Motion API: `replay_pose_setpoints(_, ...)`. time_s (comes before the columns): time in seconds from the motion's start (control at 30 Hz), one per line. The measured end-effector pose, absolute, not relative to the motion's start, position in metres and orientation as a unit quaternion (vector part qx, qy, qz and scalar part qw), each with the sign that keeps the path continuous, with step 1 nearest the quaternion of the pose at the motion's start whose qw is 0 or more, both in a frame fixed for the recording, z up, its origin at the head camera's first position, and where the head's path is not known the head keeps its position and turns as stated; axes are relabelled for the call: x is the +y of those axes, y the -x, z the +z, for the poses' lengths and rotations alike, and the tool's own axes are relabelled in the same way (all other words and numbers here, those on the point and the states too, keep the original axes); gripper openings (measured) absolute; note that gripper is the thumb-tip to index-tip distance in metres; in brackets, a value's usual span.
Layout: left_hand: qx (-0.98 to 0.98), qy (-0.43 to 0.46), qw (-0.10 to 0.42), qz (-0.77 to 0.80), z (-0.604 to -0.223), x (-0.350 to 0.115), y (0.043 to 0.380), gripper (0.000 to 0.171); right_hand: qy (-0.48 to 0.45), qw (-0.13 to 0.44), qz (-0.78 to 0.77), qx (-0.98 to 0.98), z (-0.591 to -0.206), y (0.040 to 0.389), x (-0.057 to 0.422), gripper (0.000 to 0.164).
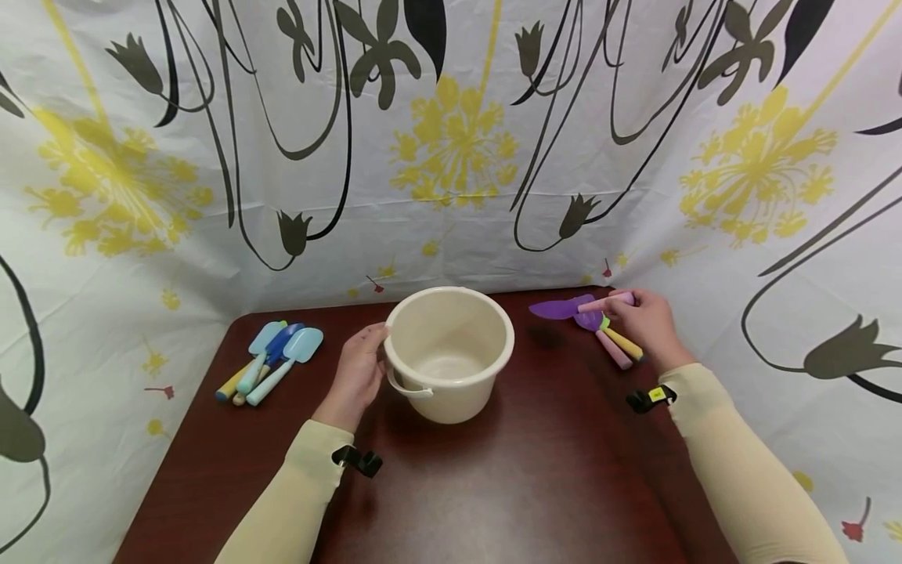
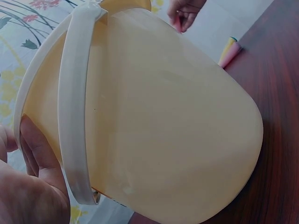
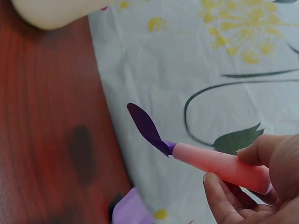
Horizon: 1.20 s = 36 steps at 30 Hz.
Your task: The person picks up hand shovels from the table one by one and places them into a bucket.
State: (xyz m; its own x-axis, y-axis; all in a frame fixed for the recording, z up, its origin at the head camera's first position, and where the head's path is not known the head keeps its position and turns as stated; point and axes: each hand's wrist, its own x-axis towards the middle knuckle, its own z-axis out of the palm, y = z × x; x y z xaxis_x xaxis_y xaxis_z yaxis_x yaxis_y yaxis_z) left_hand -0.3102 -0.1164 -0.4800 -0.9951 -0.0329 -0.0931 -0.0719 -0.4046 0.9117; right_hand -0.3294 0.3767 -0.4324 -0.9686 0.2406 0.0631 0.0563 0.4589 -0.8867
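A cream plastic bucket [image 1: 451, 399] with a thin handle [image 2: 74, 107] hanging down its side is at the middle of the table. My left hand [image 1: 357, 366] grips its rim on the left side. Off to the right, my right hand [image 1: 650, 325] pinches the pink handle of a small trowel [image 3: 219, 165] between thumb and fingers. Its narrow purple blade [image 1: 553, 309] points left, in the air above a pile. That pile holds other small purple trowels [image 1: 590, 319] with pink and yellow handles, partly covered in the head view by the held one.
Several small blue trowels [image 1: 303, 345] with pale blue and yellow handles lie heaped at the table's left. The dark red-brown table [image 1: 521, 486] meets a hanging floral cloth [image 1: 451, 243] at the back and sides.
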Motion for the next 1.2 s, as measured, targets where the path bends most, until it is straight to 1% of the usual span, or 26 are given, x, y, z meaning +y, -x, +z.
replay_pose_setpoints(0.13,0.547,0.047,0.011,0.836,-0.481,-0.117,0.310,0.026,0.058,0.074,0.556,-0.826,-0.417,0.324,0.368,0.041)
replay_pose_setpoints(0.2,0.545,0.047,0.011,0.837,-0.480,-0.116,0.310,0.026,0.046,0.064,0.576,-0.814,-0.410,0.322,0.364,0.038)
replay_pose_setpoints(0.37,0.543,0.049,0.008,0.838,-0.480,-0.116,0.309,0.025,0.042,0.085,0.546,-0.832,-0.397,0.318,0.359,0.035)
replay_pose_setpoints(0.47,0.544,0.050,0.007,0.837,-0.479,-0.116,0.309,0.026,0.042,0.100,0.528,-0.842,-0.392,0.316,0.357,0.039)
replay_pose_setpoints(0.6,0.545,0.050,0.007,0.837,-0.479,-0.116,0.308,0.027,0.016,0.095,0.565,-0.819,-0.385,0.312,0.351,0.043)
replay_pose_setpoints(0.7,0.544,0.050,0.010,0.838,-0.479,-0.116,0.308,0.028,-0.013,0.078,0.607,-0.791,-0.376,0.308,0.342,0.038)
replay_pose_setpoints(0.8,0.542,0.051,0.012,0.839,-0.480,-0.116,0.308,0.029,-0.029,0.074,0.618,-0.782,-0.370,0.306,0.337,0.034)
replay_pose_setpoints(1.0,0.542,0.051,0.010,0.839,-0.479,-0.116,0.308,0.028,-0.018,0.101,0.590,-0.801,-0.368,0.306,0.335,0.039)
replay_pose_setpoints(1.1,0.541,0.048,0.010,0.840,-0.479,-0.116,0.308,0.028,-0.031,0.095,0.605,-0.790,-0.363,0.303,0.331,0.040)
replay_pose_setpoints(1.2,0.539,0.047,0.010,0.841,-0.480,-0.115,0.308,0.028,-0.058,0.073,0.652,-0.753,-0.359,0.299,0.324,0.042)
